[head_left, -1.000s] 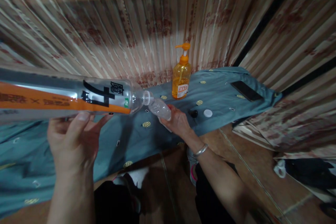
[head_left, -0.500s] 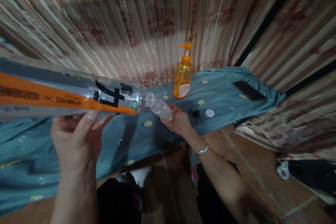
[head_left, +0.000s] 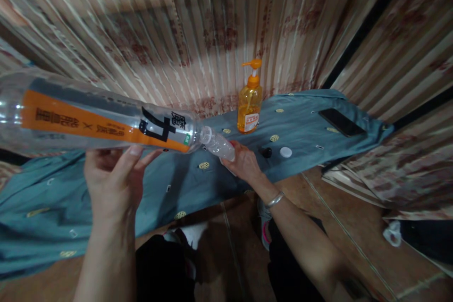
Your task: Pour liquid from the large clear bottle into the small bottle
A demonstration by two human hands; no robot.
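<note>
My left hand [head_left: 115, 174] grips a large clear plastic bottle [head_left: 88, 120] from below; it lies nearly level, its mouth to the right, with an orange and silver label. Between thumb and fingers, my right hand [head_left: 245, 160] has a small clear bottle [head_left: 221, 145], tilted with its mouth up and to the left. The two bottle mouths meet or nearly meet; which one I cannot tell. Beside my right hand lie a small black cap or pump piece [head_left: 266, 152] and a white cap [head_left: 286, 152] on the blue cloth.
A pump bottle [head_left: 249, 104] of amber liquid stands behind my right hand on the blue cloth [head_left: 187, 181]. Farther right lies a black phone [head_left: 341, 122]. A patterned curtain [head_left: 219, 28] hangs along the back, and the tiled floor [head_left: 230, 255] shows in front.
The large bottle's base end has come further into view as the whole scene shifted slightly right. Both hands keep their grips, and the bottle mouths stay together.
</note>
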